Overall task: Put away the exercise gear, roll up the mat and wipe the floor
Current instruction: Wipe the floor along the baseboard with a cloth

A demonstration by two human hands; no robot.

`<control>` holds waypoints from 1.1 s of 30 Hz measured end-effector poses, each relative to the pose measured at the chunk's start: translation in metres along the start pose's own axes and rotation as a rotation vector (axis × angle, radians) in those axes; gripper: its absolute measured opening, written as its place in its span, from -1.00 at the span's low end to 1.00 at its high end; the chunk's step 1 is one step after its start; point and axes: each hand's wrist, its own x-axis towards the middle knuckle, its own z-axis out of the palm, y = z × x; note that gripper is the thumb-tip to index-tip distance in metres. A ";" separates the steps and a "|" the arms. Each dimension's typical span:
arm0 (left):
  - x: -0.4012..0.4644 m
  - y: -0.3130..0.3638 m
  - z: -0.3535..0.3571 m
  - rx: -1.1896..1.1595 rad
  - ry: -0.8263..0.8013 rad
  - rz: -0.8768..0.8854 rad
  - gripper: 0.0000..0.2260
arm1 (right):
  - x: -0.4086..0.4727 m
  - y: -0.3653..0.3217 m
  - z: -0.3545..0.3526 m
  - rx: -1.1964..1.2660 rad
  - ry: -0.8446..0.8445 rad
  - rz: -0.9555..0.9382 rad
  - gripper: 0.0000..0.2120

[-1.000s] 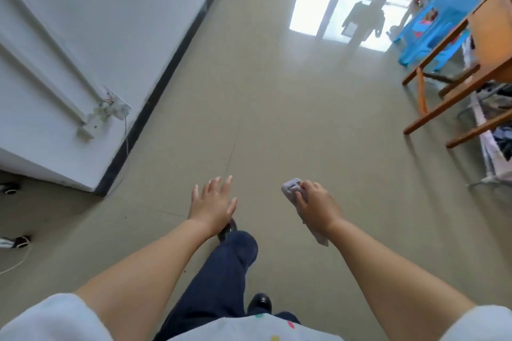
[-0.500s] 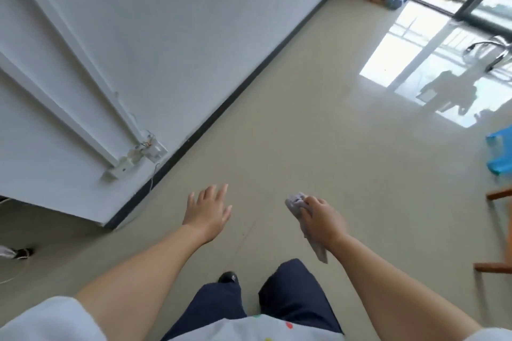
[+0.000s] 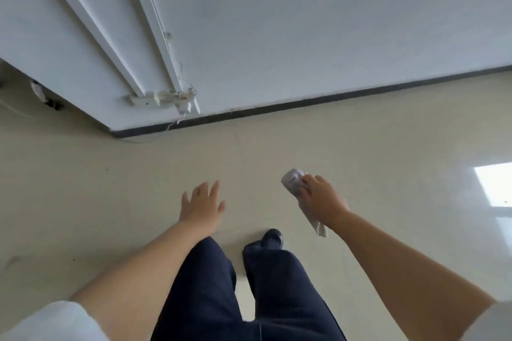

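- Right hand (image 3: 322, 201): fingers curled round a pale grey cloth (image 3: 293, 181), grip tight; one bunched end sticks out far-left of the knuckles, a thin tail hangs out the near side below the wrist.
- Cloth is up in the air over the floor (image 3: 388, 152), right of centre; can't tell if any part touches the floor.
- Left hand (image 3: 201, 203): grip fully slack, fingers straight & spread, palm down, holding nothing, hovering over the floor.
- Both hands well apart, arms stretched out, white sleeves at the near edge.
- Dark blue trousers (image 3: 219, 293) between the arms; one black shoe (image 3: 273, 238) shows, other foot hidden under the left trouser leg.
- White wall (image 3: 304, 22) w/ dark skirting at far side; cable conduit (image 3: 155, 25) runs down it to a small socket box (image 3: 163, 98), wires there too small to make out.
- Far left: small dark item & a thin cord on the floor, blurred, unclear what.
- Bright window glare on the floor at right edge, cut off.
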 end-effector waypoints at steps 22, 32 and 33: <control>0.403 -0.059 0.268 0.024 -0.004 -0.012 -0.49 | 0.479 0.060 0.286 -0.458 -0.301 -0.319 -0.62; 0.547 -0.134 0.396 0.209 0.202 0.072 -0.42 | 0.565 0.100 0.446 -0.322 -0.041 -0.529 -0.46; 0.546 -0.134 0.397 0.173 0.221 0.079 -0.44 | 0.557 0.107 0.457 -0.335 -0.054 -0.562 -0.43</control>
